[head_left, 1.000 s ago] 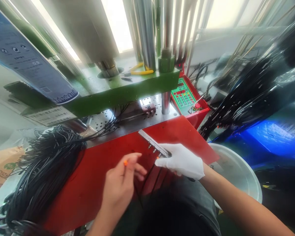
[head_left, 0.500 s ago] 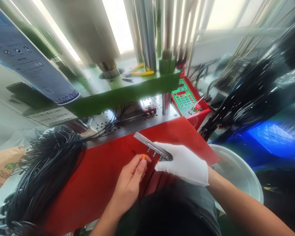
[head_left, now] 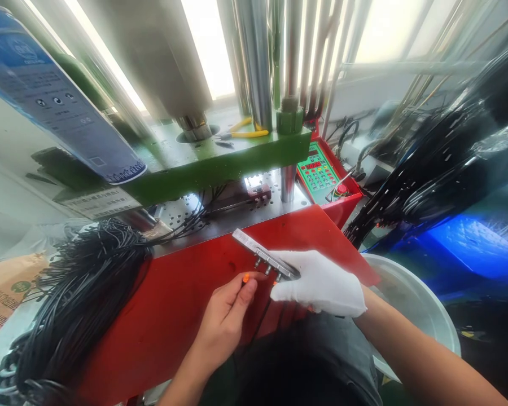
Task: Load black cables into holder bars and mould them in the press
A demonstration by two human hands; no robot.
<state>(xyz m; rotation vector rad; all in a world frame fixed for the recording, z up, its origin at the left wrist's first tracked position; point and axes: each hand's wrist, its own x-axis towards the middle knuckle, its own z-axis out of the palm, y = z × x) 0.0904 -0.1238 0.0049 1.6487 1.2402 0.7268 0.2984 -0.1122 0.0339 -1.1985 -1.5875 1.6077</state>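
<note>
My right hand (head_left: pixel 322 285) wears a white glove and grips one end of a narrow metal bar (head_left: pixel 262 255) with small pins along its underside, held just above the red table (head_left: pixel 169 304). My bare left hand (head_left: pixel 228 313) pinches a thin black cable with an orange tip (head_left: pixel 246 278). That tip sits just below the bar's pins, close to them. Other black cables hang down from the bar toward my lap.
A large bundle of black cables (head_left: pixel 76 293) lies at the left of the table. Behind stands a green press (head_left: pixel 220 163) with steel columns and a red control panel (head_left: pixel 322 175). More cable bundles (head_left: pixel 440 163) hang at the right above a white bucket (head_left: pixel 410 304).
My left hand has moved right and forward, carrying the orange-tipped cable up to the bar's pins. My right hand and the bar have barely shifted.
</note>
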